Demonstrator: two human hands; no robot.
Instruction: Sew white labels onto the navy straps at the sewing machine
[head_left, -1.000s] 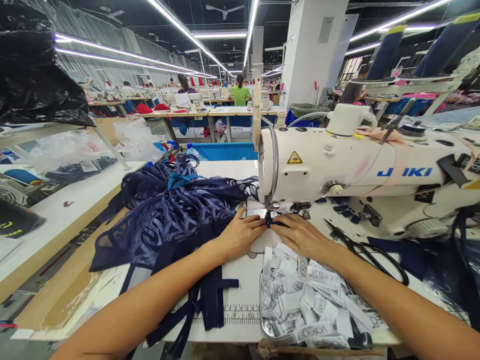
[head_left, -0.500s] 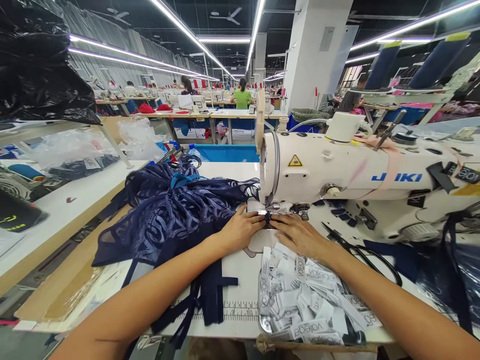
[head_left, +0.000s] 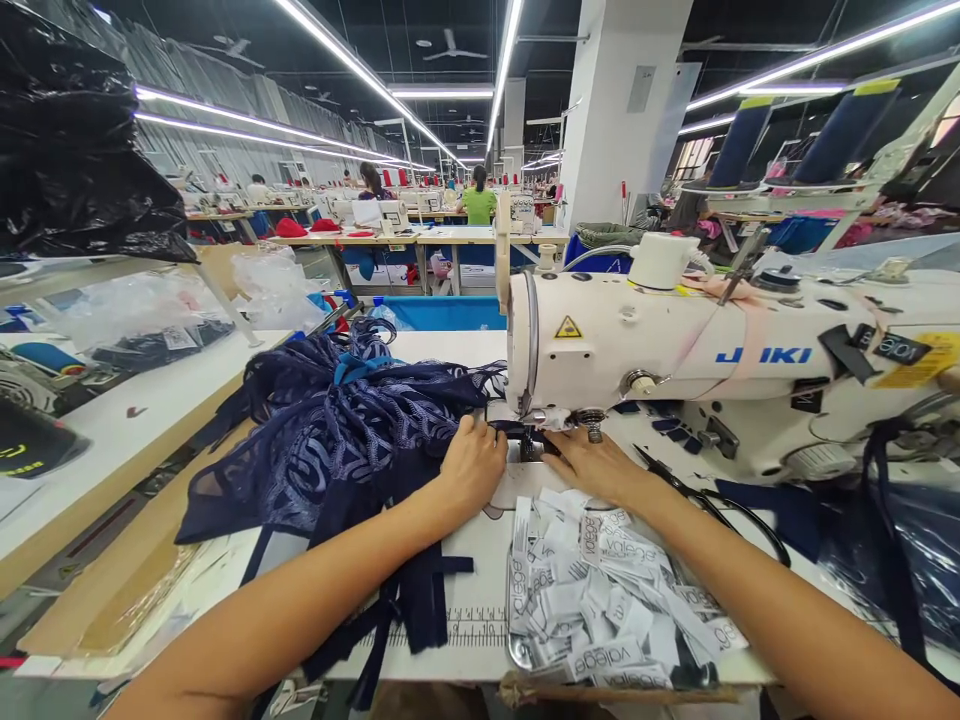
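The navy lace garment [head_left: 360, 415] lies bunched to the left of the sewing machine [head_left: 660, 335], a dark strip of it running to the presser foot [head_left: 529, 435]. My left hand [head_left: 474, 465] is closed on the garment's edge just left of the foot, its fingers curled. On the other side, my right hand [head_left: 596, 465] lies with fingers stretched toward the foot, touching the end of the dark strip. Its palm side is hidden. Below it sits a metal tray [head_left: 519, 650] heaped with printed white labels [head_left: 611, 600].
Black-handled scissors [head_left: 720, 510] lie right of my right hand. Dark fabric in clear plastic [head_left: 877, 530] is at far right. Thread cones [head_left: 739, 140] stand behind the machine. A black plastic bag [head_left: 75, 140] hangs upper left. Co-workers sit at tables further back.
My left hand has drawn slightly left from the presser foot and its fingers have curled. A wider gap separates the hands. The whole view has shifted slightly.
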